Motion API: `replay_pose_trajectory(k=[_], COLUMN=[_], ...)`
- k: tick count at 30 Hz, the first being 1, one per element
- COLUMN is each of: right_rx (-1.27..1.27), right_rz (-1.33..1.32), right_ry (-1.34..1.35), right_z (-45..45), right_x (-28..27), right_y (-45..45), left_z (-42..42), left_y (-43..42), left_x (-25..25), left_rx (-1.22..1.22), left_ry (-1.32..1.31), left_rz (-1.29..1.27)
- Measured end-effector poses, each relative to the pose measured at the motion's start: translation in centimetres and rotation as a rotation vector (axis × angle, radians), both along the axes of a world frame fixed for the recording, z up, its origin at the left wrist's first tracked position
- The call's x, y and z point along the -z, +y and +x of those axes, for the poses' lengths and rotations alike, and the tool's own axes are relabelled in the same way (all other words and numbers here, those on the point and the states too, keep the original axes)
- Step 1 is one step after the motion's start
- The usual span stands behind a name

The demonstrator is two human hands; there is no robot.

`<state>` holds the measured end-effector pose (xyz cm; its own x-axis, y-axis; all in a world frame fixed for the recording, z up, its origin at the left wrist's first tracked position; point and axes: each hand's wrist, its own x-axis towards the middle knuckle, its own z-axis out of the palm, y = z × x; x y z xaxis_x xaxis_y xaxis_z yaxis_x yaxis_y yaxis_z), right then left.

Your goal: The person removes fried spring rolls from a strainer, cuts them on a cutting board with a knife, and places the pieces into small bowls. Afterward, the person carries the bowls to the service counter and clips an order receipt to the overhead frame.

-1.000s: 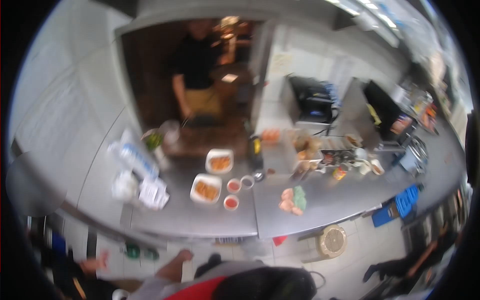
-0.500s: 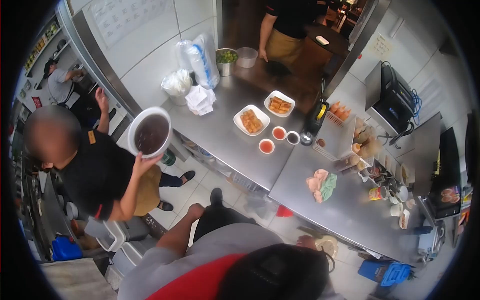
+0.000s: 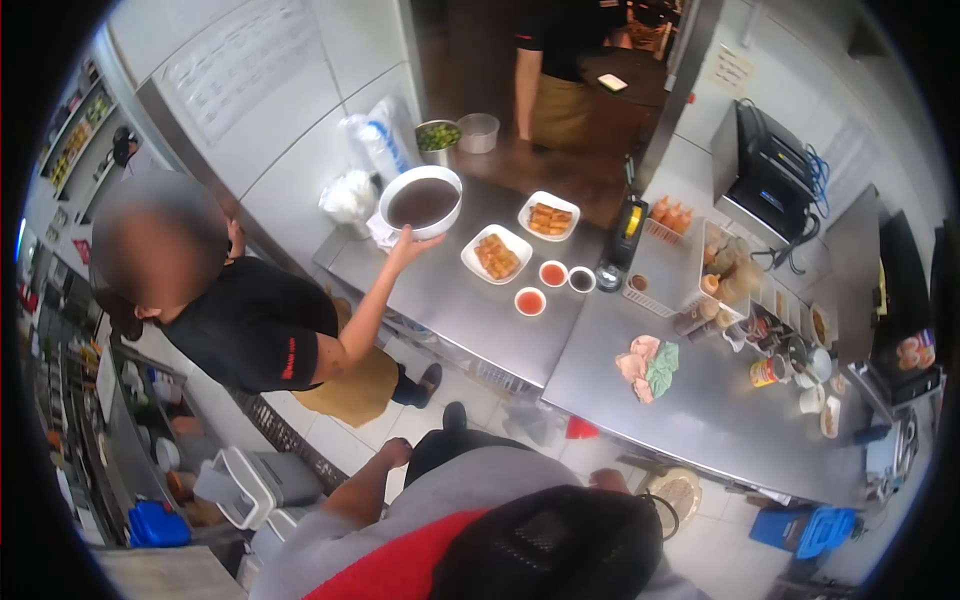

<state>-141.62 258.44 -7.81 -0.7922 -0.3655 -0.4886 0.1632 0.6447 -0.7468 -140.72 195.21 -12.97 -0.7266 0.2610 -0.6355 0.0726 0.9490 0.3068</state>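
Note:
My left hand (image 3: 398, 452) hangs low beside my dark trousers, its fingers looking curled in, with no object showing in it. My right hand (image 3: 607, 480) is down by my other side, near the counter's front edge; its fingers are mostly hidden. Neither hand touches the steel counter (image 3: 480, 335). On it stand two square white dishes of fried rolls, the nearer dish (image 3: 497, 254) and the farther dish (image 3: 549, 216). Beside them are two cups of red sauce (image 3: 530, 301) and a cup of dark sauce (image 3: 581, 279).
At the left, a co-worker in a black shirt (image 3: 265, 320) holds a white bowl of dark liquid (image 3: 422, 203) over the counter. Another person (image 3: 560, 90) stands beyond the opening. Cloths (image 3: 648, 368), a sauce basket (image 3: 725, 265) and grey bins (image 3: 260, 480) are around.
The co-worker has moved forward and brought the bowl right, from beside the counter to over its left end. My hands stay low at my sides. The view has shifted slightly.

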Motion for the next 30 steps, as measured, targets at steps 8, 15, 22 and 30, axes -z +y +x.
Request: replay_pose_trajectory(k=[8,15,22,30], right_rx=[-0.01,0.206,0.413,0.321], right_rz=[0.123,0.148,0.122,0.256], right_ry=[0.088,-0.289,-0.407,-0.195], right_z=[4.2,11.5,14.6,9.8], right_x=[2.9,7.9,11.3,9.5], right_y=[0.3,-0.1,-0.8,0.1], left_z=[-12.6,-14.2,-12.8,-12.4], left_y=[4.2,5.8,4.4,2.9], left_x=[-7.2,-6.4,-5.9,-5.6], left_rx=[-0.151,-0.266,0.247,0.145], left_ry=[0.003,0.127,0.06,0.191], left_rz=[0.1,0.194,-0.207,0.076])
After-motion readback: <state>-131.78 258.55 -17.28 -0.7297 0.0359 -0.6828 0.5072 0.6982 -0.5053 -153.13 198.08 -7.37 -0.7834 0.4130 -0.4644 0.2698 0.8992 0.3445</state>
